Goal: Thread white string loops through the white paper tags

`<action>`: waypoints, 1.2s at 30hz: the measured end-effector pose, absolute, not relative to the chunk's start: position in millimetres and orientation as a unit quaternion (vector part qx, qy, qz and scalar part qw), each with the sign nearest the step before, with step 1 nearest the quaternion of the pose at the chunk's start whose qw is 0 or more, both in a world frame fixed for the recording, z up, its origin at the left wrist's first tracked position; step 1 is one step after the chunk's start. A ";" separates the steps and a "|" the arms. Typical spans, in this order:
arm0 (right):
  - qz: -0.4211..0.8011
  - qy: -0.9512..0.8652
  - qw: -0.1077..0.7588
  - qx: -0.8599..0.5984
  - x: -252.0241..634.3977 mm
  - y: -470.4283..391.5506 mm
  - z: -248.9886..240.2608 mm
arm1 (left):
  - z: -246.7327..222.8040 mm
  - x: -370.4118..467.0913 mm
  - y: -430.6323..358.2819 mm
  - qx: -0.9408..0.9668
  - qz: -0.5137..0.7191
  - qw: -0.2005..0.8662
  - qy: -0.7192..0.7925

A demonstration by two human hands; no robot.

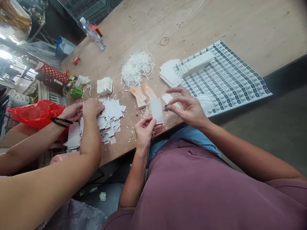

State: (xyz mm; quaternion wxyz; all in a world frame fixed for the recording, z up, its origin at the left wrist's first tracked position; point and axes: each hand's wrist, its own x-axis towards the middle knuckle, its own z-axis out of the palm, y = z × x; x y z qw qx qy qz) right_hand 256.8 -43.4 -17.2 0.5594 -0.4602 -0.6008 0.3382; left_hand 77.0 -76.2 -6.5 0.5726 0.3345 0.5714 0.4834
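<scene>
My left hand [144, 131] pinches a small white card [157, 110] near its lower end, with a line of small print along that end. To its right, my right hand [188, 107] is raised over the table edge, fingers curved. At its thumb and fingertip sits a small dark piece, which looks like a sticker [166, 108]. Beneath that hand lies another white card [170, 99]. Orange-and-white cards [137, 94] lie just beyond my left hand. A sheet of dark printed stickers [235, 72] is spread out at the right, bearing a row of white cards [198, 63].
A co-worker's hands [92, 108] are at a heap of white tags [111, 118] on the left. White strings [137, 68], a card stack [105, 86], loose white cards [170, 72], a water bottle [93, 33] and a red plastic bag [35, 113] are around. Small white bits litter the table [192, 25].
</scene>
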 end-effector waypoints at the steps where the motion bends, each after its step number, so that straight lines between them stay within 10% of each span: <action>1: 0.360 -0.612 0.540 -0.452 256.2 -48.5 -16.8 | -6.2 77.6 -76.7 0.341 0.482 0.568 0.574; 36: 0.367 -0.604 0.504 -0.496 235.0 -60.3 -22.7 | -1.4 85.9 -91.6 0.341 0.493 0.600 0.530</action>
